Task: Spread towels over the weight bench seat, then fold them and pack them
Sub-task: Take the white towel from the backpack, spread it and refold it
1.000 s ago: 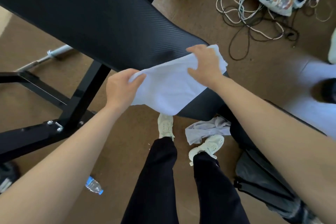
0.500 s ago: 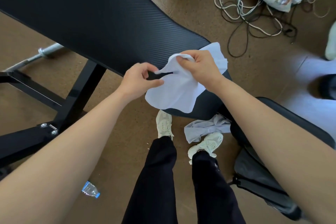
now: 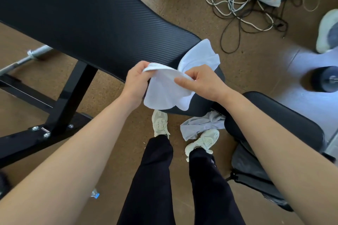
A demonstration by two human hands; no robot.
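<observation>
Holding the white towel (image 3: 168, 87) in both hands, I have it lifted just above the narrow near end of the black bench seat (image 3: 102, 23). It is soft, pale and plain, doubled over on itself so that a rounded fold runs across the top between my hands, while a loose flap stands up behind my right hand and lies against the seat's tip. Its lower edge hangs in a wavy line over the pad's near edge. My left hand (image 3: 136, 80) is closed on the towel's upper left corner, thumb and fingers pinched together on the cloth. My right hand (image 3: 199, 83) is clamped on the right side of the fold, its fingers curled into the fabric and the index finger laid out flat across the front. Compared with a second ago, when the towel lay spread flat on the seat with my hands wide apart at its two corners, my hands have come close together and the cloth is now bunched and half its width. A second towel (image 3: 199, 127) lies crumpled on the floor beside my right shoe (image 3: 203, 140).
</observation>
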